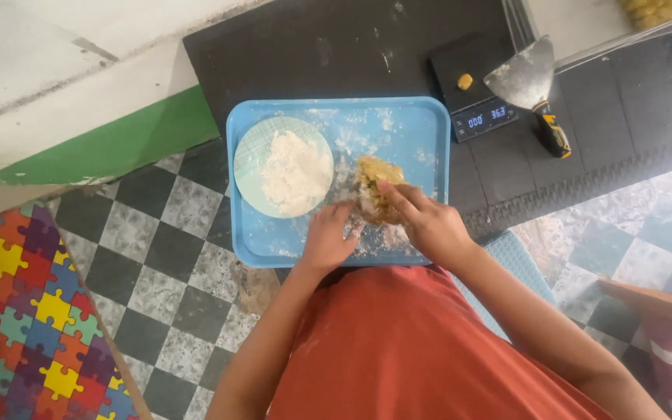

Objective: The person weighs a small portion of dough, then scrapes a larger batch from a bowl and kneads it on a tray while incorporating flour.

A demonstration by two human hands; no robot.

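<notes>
Both hands down on a lumpy yellowish dough lump (375, 194), rough and crumbly-looking, dusted white. Right hand (428, 225) lying over its right side, fingers stretched out flat and fairly spread across the top. Left hand (328, 237) loosely curled, fingertips up against the lump's lower left edge; probably pressing rather than gripping, hard to say from this angle.

Lump sitting right of centre in a blue plastic tray (421, 124), rounded corners, floury smears all over the bottom. Just to the left, in the same tray, a pale round plate (246, 152) with a faint check pattern, heaped with soft white flour (295, 171).

Tray half on a black textured mat (313, 54). Past its upper right corner, a small black digital scale (472, 89) with a little yellow dough ball (465, 81) on top, and a wide metal scraper (524, 76), flour-caked blade, black-and-yellow handle, leaning across it.

Black-and-white checkered floor (157, 257) underneath, green stripe along the pale wall base (118, 144), colourful puzzle-piece mat (33, 311) at far left. Orange shirt (406, 350) filling the bottom.
</notes>
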